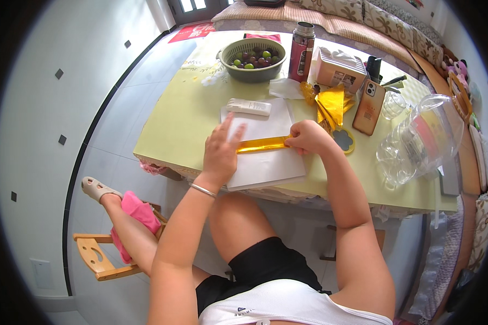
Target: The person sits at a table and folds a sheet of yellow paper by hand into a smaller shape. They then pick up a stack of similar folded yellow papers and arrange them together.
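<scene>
Gold strip [263, 144] lies across white paper [268, 170], apparently flattened already – right hand [309, 136] pinching its three-o'clock end; left hand [221, 151], fingers extended, at nine o'clock, its grip I cannot tell – while crumpled gold wrapping [331, 105] at two o'clock looks unworked

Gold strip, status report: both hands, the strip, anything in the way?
Right hand pinching right end of gold strip. Left hand open at its left end. Strip over white paper. White oblong object beyond, apart from strip.
</scene>
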`<control>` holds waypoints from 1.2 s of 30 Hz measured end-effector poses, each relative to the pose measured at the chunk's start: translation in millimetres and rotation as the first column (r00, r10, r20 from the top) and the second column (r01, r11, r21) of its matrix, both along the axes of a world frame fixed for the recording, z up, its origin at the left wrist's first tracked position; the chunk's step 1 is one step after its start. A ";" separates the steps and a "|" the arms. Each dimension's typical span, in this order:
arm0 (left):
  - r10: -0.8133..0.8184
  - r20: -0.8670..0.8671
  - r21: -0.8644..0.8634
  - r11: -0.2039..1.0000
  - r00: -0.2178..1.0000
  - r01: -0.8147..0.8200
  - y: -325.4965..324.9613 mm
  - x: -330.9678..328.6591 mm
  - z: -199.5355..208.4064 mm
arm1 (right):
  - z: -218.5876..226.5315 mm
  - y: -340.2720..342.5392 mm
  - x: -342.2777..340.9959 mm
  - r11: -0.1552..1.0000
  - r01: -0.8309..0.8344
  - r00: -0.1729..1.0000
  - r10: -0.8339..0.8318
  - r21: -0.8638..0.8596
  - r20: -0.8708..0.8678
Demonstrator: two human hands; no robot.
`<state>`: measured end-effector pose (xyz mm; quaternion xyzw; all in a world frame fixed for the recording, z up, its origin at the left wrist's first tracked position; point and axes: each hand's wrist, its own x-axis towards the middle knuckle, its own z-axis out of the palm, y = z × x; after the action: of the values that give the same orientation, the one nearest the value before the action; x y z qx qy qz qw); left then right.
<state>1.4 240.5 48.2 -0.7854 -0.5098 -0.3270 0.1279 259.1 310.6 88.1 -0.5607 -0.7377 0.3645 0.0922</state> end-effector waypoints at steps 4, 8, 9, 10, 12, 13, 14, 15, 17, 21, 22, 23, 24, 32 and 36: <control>-0.233 -0.483 -0.215 0.966 0.844 0.144 9.6 10.9 20.0 | 6.6 -4.8 -2.9 0.993 -0.028 0.992 0.013 0.113 0.126; -0.305 -0.492 -0.402 0.910 0.815 0.098 8.8 10.2 24.1 | 10.2 -13.3 -7.9 0.914 -0.123 0.971 0.029 0.387 0.239; -0.300 -0.479 -0.413 0.906 0.825 0.090 7.5 10.1 24.7 | 3.0 -13.5 -7.8 0.842 -0.167 0.971 0.051 0.514 0.233; -0.298 -0.474 -0.439 0.896 0.829 0.071 6.3 9.7 26.1 | -3.9 -14.1 -9.3 0.748 -0.209 0.970 0.075 0.630 0.232; -0.293 -0.453 -0.485 0.874 0.842 0.043 6.2 11.7 28.9 | -19.9 -12.7 -19.6 0.579 -0.379 0.925 0.229 0.722 0.302; -0.302 -0.433 -0.519 0.854 0.849 0.040 5.9 13.0 29.8 | -29.4 -12.9 -27.6 0.515 -0.457 0.888 0.313 0.725 0.337; -0.304 -0.416 -0.552 0.833 0.857 0.028 4.8 11.3 32.8 | -32.1 -21.1 -39.0 0.636 -0.437 0.895 0.376 0.636 0.240; -0.306 -0.399 -0.585 0.811 0.864 0.018 3.8 10.2 35.7 | -34.1 -31.8 -48.5 0.739 -0.423 0.898 0.418 0.525 0.135; -0.295 -0.411 -0.592 0.806 0.863 -0.006 5.1 9.2 31.5 | -29.1 -54.3 -57.0 0.791 -0.431 0.902 0.371 0.434 0.221; -0.302 -0.362 -0.619 0.785 0.882 0.014 3.3 5.4 32.2 | -38.1 -63.4 -34.5 0.792 -0.429 0.889 0.285 0.435 0.358; -0.298 -0.350 -0.615 0.788 0.888 0.022 4.7 -4.6 25.3 | -36.4 -62.6 -27.3 0.795 -0.431 0.884 0.276 0.427 0.377; -0.279 -0.314 -0.619 0.785 0.908 0.027 4.3 -14.5 21.0 | -36.7 -61.5 -19.8 0.801 -0.429 0.880 0.266 0.419 0.393; -0.259 -0.278 -0.623 0.781 0.925 0.031 2.3 -24.7 16.4 | -41.1 -58.6 -12.1 0.806 -0.412 0.888 0.251 0.425 0.385; -0.100 -0.418 -0.374 0.925 0.903 -0.071 -18.4 -30.2 27.4 | -39.9 -66.3 -8.1 0.824 -0.360 0.892 0.168 0.437 0.419; -0.241 -0.151 -0.312 0.932 0.959 0.185 -6.3 32.6 -4.9 | -37.1 -68.5 -14.8 0.818 -0.348 0.903 0.161 0.458 0.398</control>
<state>34.0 234.2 43.3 -0.8736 -0.4499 -0.1843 0.0200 244.3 242.1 51.0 -0.4640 -0.8819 0.0581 0.0601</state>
